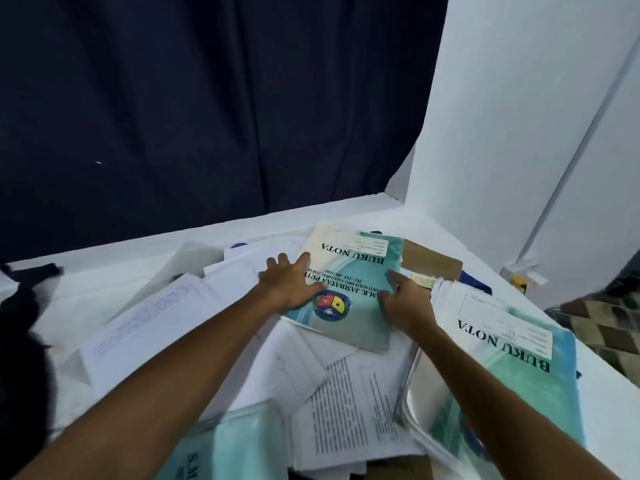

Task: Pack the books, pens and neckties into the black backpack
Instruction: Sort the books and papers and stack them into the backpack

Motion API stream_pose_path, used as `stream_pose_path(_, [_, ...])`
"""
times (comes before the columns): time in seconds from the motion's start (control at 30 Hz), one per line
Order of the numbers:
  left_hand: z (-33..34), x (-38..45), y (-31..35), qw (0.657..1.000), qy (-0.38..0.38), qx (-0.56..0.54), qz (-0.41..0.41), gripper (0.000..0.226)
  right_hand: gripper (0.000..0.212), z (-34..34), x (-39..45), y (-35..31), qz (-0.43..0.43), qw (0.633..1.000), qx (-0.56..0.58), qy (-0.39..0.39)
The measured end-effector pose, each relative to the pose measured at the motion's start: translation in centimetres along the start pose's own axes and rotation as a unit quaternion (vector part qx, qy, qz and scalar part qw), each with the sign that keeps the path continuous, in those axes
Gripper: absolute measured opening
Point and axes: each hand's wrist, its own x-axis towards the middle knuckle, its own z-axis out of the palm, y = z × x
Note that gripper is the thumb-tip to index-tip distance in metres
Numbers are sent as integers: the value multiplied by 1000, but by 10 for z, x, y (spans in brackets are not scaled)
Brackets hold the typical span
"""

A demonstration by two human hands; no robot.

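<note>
A dark navy curtain [173, 98] hangs behind a white tabletop [346, 211], with a pale wall [519, 98] at three o'clock. Loose printed papers [346, 393] are strewn over the tabletop, text too small to read.

At the centre lies a teal notebook [349, 289], its cover upside down to the camera: "BUKU NOTA" in bold black, a white name label near its far edge, and a line beginning "S.M.K. JAMBATAN PUT…", the rest covered. A round crest in red, yellow and blue sits near its near edge.

The left hand [289, 282] rests flat on the notebook's nine o'clock side, fingers straight and spread, the grip open and holding nothing. The right hand [405, 303] lies on its three o'clock edge, index finger extended, other fingers loosely bent; whether they catch the edge, I cannot tell.

At four o'clock a second notebook [512, 368], also "BUKU NOTA", lies on the papers. At six o'clock a third teal cover [228, 445] shows "S.M". A brown book [433, 261] peeks out at one o'clock. Black fabric [20, 323] sits at nine o'clock, too blurred to identify.
</note>
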Motion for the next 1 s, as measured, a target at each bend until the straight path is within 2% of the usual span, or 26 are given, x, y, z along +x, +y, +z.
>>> stream_pose_path(0.1, [4, 3, 2, 1000, -7, -3, 9, 72, 49, 15, 7, 3, -41, 991, -125, 19])
stream_pose_path(0.2, [-2, 6, 0, 998, -29, -61, 1, 74, 53, 21, 7, 3, -46, 993, -94, 47])
stream_pose_path(0.27, [-10, 6, 2, 994, -48, -96, 7, 75, 52, 19, 7, -2, -42, 997, -14, 70])
stream_pose_path(0.33, [-18, 8, 4, 987, -68, -142, 10, 77, 43, 9, 7, -12, 2, 988, 146, 58])
stream_pose_path(0.4, [-23, 11, 0, 974, -99, -205, -9, 86, 38, -2, 5, -19, 62, 944, 323, 25])
stream_pose_path(0.5, [-26, 9, -11, 932, -124, -337, -45, 102, 39, -17, -6, -27, 98, 894, 437, -26])
stream_pose_path(0.6, [-24, -6, -15, 913, -63, -401, -38, 98, 42, -24, -17, -30, 98, 865, 488, -59])
stream_pose_path(0.73, [-27, -45, -26, 892, 47, -450, 13, 74, 57, -21, -34, -41, 79, 850, 514, -88])
stream_pose_path(0.8, [-31, -69, -38, 882, 105, -460, 7, 85, 63, -14, -42, -55, 69, 837, 526, -131])
stream_pose_path(0.9, [-38, -114, -63, 891, 159, -424, -9, 93, 67, -1, -56, -80, 49, 821, 533, -198])
stream_pose_path(1.0, [-37, -161, -102, 911, 162, -377, -49, 87, 69, 18, -73, -107, 21, 837, 485, -252])
